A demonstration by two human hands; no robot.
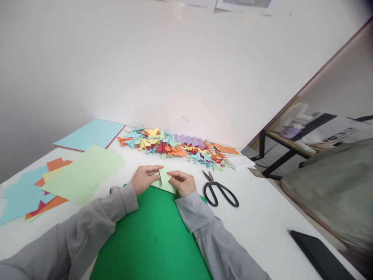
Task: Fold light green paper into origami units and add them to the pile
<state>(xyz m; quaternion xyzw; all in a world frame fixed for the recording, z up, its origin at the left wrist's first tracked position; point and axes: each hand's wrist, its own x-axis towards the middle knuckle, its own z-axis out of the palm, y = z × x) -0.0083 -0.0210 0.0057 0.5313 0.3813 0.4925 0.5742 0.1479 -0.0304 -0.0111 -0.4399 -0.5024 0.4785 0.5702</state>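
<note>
A small light green folded paper (164,178) is pinched between my two hands, with a creased flap standing up in its middle. My left hand (145,179) grips its left side between thumb and fingers. On the opposite side my right hand (183,182) holds the paper's edge near the raised flap. Another pale green layer lies flat beneath the flap; whether it is the same piece I cannot tell. Both hands are above the far end of a green sheet (151,233). Black-handled scissors (217,188) lie with blades parted, right of my right hand.
Many folded paper planes (169,144) are heaped along the wall. Light green sheets (84,175) and coloured scraps (26,190) lie at left, with a blue sheet (90,134) behind. A black flat device (320,252) rests at the table's right edge.
</note>
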